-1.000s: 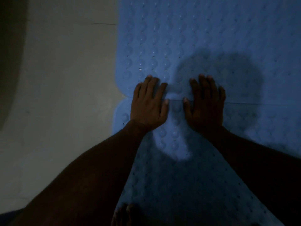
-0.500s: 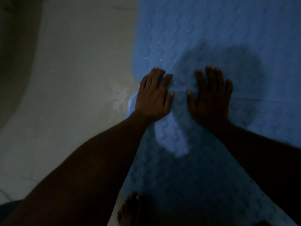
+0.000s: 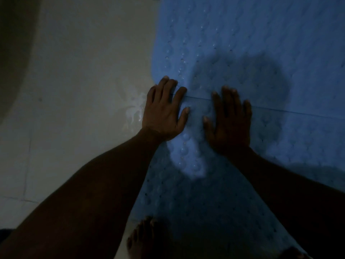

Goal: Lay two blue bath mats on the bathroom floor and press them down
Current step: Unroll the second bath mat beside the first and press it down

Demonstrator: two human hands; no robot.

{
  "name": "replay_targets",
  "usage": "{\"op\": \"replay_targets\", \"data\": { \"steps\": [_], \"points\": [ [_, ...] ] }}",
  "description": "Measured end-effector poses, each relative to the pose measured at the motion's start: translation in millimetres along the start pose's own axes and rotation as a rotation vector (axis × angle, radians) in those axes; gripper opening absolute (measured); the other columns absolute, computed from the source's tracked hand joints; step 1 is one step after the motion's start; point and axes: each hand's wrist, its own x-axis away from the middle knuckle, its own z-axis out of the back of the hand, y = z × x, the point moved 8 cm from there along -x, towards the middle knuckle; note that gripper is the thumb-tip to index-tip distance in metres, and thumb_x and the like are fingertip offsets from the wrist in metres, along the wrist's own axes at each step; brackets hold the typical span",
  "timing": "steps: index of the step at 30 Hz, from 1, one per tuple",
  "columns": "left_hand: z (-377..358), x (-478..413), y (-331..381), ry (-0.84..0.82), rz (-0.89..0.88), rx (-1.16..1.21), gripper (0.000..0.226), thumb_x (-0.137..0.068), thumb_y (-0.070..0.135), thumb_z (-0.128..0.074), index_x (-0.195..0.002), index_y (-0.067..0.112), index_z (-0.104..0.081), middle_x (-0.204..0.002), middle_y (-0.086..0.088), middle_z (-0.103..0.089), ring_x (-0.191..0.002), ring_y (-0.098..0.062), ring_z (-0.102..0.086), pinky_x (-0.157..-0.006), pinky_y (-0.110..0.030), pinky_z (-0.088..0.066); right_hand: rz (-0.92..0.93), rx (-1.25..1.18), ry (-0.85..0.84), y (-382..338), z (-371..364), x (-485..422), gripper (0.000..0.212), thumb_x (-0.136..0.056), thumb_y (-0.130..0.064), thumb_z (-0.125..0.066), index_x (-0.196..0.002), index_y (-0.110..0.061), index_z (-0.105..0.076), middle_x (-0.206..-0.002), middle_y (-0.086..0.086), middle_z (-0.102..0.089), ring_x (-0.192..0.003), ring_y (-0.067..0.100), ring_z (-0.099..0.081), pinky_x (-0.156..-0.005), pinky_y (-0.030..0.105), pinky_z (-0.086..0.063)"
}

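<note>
Two blue bath mats with raised bumps lie flat on the floor, one far mat (image 3: 252, 34) and one near mat (image 3: 192, 193), meeting along a seam that runs across the middle. My left hand (image 3: 164, 111) lies palm down with fingers straight at the mats' left edge, its fingertips over the seam. Just to its right, my right hand (image 3: 230, 118) presses flat across the same seam. Both hands hold nothing. My head's shadow darkens the far mat beyond the right hand.
Pale tiled floor (image 3: 74, 81) fills the left side, with a wet shiny patch (image 3: 133, 111) beside my left hand. A dark curved shape (image 3: 13, 43) sits at the far left. My bare foot (image 3: 143, 238) stands at the near mat's bottom edge.
The view has shifted, so the mats and hands now sit further right and lower. Both hands stay flat on the seam, and the right hand has slid slightly nearer to me.
</note>
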Motion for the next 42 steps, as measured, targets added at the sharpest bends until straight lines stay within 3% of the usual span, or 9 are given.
{"op": "replay_targets", "data": {
  "steps": [5, 10, 15, 20, 24, 28, 35, 42],
  "points": [
    [6.9, 15.1, 20.0, 0.029, 0.110, 0.008, 0.056, -0.100, 0.045, -0.047, -0.142, 0.010, -0.058, -0.152, -0.022, -0.049, -0.150, -0.042, -0.034, -0.121, -0.055, -0.024, -0.021, 0.002, -0.018, 2.0, -0.9, -5.6, 0.068, -0.099, -0.053, -0.041, -0.158, -0.019, -0.035, -0.167, 0.011, -0.027, -0.155, 0.030, -0.024, -0.122, 0.056, -0.019],
    [-7.1, 24.9, 30.7, -0.007, 0.090, -0.012, 0.059, -0.095, 0.048, -0.056, -0.142, 0.013, -0.059, -0.152, -0.019, -0.049, -0.149, -0.042, -0.036, -0.117, -0.057, -0.030, -0.019, -0.049, -0.001, 4.8, 0.1, -5.1, 0.065, -0.100, -0.048, -0.042, -0.157, -0.017, -0.037, -0.165, 0.010, -0.032, -0.153, 0.029, -0.028, -0.120, 0.057, -0.021],
    [-8.7, 24.7, 31.6, 0.003, 0.087, -0.058, 0.058, -0.098, 0.050, -0.051, -0.141, 0.012, -0.058, -0.151, -0.020, -0.048, -0.149, -0.042, -0.035, -0.117, -0.055, -0.029, -0.024, 0.024, 0.031, 57.8, 17.0, 6.8, 0.063, -0.103, -0.049, -0.036, -0.158, -0.017, -0.036, -0.165, 0.010, -0.031, -0.154, 0.030, -0.026, -0.119, 0.059, -0.021],
    [-4.9, 19.9, 45.6, 0.045, 0.085, -0.107, 0.054, -0.100, 0.046, -0.047, -0.138, 0.009, -0.059, -0.146, -0.024, -0.052, -0.145, -0.046, -0.040, -0.115, -0.057, -0.031, -0.030, -0.023, -0.006, 79.2, 6.0, 16.7, 0.067, -0.100, -0.050, -0.042, -0.157, -0.016, -0.037, -0.166, 0.011, -0.029, -0.154, 0.030, -0.026, -0.123, 0.051, -0.019],
    [-13.0, 7.4, 87.9, 0.031, 0.037, -0.033, 0.053, -0.098, 0.046, -0.054, -0.137, 0.011, -0.061, -0.144, -0.022, -0.053, -0.143, -0.043, -0.042, -0.114, -0.056, -0.033, -0.044, -0.045, -0.001, 79.0, 7.1, 17.7, 0.067, -0.100, -0.050, -0.044, -0.157, -0.016, -0.037, -0.165, 0.010, -0.030, -0.153, 0.029, -0.026, -0.122, 0.050, -0.019],
    [-20.6, 4.8, 85.3, -0.002, 0.042, -0.055, 0.055, -0.096, 0.049, -0.052, -0.138, 0.014, -0.058, -0.145, -0.021, -0.050, -0.146, -0.042, -0.038, -0.115, -0.054, -0.029, -0.046, -0.100, 0.012, 90.2, 16.3, 19.9, 0.064, -0.101, -0.048, -0.042, -0.156, -0.016, -0.038, -0.164, 0.010, -0.032, -0.153, 0.028, -0.027, -0.121, 0.054, -0.020],
    [-21.3, 3.7, 91.9, -0.022, 0.003, -0.143, 0.053, -0.099, 0.048, -0.044, -0.135, 0.012, -0.056, -0.142, -0.022, -0.050, -0.144, -0.044, -0.039, -0.115, -0.054, -0.028, -0.071, 0.026, -0.011, 163.3, 20.5, 47.2, 0.068, -0.099, -0.052, -0.043, -0.157, -0.018, -0.038, -0.165, 0.010, -0.030, -0.153, 0.031, -0.026, -0.120, 0.057, -0.022],
    [-45.8, -40.2, 174.6, -0.001, -0.107, -0.023, 0.055, -0.099, 0.052, -0.046, -0.136, 0.015, -0.062, -0.143, -0.019, -0.055, -0.143, -0.041, -0.044, -0.115, -0.055, -0.031, -0.087, -0.013, 0.006, 163.6, 18.3, 48.4, 0.067, -0.100, -0.054, -0.041, -0.156, -0.017, -0.039, -0.165, 0.008, -0.033, -0.154, 0.027, -0.026, -0.121, 0.057, -0.021]
  ]
}}
